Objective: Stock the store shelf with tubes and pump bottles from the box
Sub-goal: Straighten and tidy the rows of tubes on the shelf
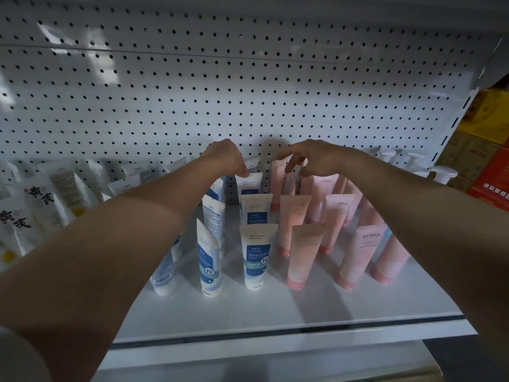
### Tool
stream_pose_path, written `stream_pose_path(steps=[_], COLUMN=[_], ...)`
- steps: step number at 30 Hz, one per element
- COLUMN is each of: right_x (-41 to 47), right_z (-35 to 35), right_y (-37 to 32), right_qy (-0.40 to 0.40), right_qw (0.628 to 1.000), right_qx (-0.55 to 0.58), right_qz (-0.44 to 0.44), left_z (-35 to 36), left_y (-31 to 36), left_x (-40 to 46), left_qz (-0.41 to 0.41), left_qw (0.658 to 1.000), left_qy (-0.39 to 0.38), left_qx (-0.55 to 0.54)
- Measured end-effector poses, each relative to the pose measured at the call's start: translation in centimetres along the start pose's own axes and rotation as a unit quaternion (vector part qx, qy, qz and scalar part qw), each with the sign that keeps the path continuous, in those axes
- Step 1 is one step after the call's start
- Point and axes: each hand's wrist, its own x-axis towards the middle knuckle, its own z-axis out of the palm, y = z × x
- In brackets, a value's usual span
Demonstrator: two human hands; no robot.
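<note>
Both my arms reach to the back of the white shelf (303,307). My left hand (224,158) curls down with its fingertips pinching the crimped top of a blue and white tube (249,184) in the rear of its row. More blue and white tubes (254,255) stand cap-down in front of it. My right hand (311,157) hovers with fingers spread over the rear pink tubes (278,175), holding nothing. Other pink tubes (303,255) stand in rows toward the front. White pump bottles (442,173) stand at the back right. No box is in view.
A white pegboard wall (248,92) backs the shelf. White tubes with black characters (35,205) fill the left side. Orange and red cartons (487,150) are stacked beyond the right upright. The shelf's front strip (275,336) lies near me.
</note>
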Motion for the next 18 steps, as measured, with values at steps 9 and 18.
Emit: stream_pose_path(steps=[9,18], right_x=[0.0,0.3], right_z=[1.2,1.5], right_y=[-0.1,-0.9], right_qy=[0.040,0.043], right_qw=[0.999,0.999], right_qx=[0.030,0.013], right_qz=[-0.007,-0.012], left_z=[0.0,-0.3], left_y=[0.2,0.0], left_x=[-0.6,-1.4], left_qz=[0.005,0.027], left_qw=[1.000,0.999], left_qy=[-0.009,-0.008], left_qx=[0.007,-0.018])
